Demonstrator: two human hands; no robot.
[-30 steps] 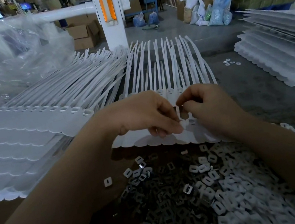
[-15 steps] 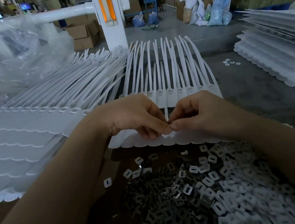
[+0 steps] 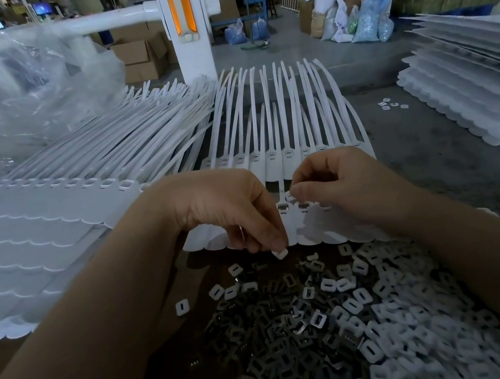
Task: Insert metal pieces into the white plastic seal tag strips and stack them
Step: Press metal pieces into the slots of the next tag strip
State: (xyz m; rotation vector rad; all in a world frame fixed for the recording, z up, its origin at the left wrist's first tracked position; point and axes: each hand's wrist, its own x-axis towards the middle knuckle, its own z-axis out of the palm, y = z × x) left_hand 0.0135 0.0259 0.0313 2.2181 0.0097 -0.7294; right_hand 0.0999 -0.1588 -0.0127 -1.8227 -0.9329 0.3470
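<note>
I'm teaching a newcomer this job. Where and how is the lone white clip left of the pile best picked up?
Pinch the lone white clip across its two long outer edges, coming from above. It seems to lie flat, apart from the pile, so both edges look free.

Both bare forearms are reaching forward, wrists bent down. The left hand [image 3: 228, 206] is curling its fingers downward, its grip pinching at the fingertips [image 3: 276, 244]. The right hand [image 3: 338, 183] is curling loosely beside it, thumb and forefinger pinching together.

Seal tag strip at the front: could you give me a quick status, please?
Left hand pinches a small white piece above the pile. Right hand pinches at the seal tag strip. Nothing in the way.
</note>
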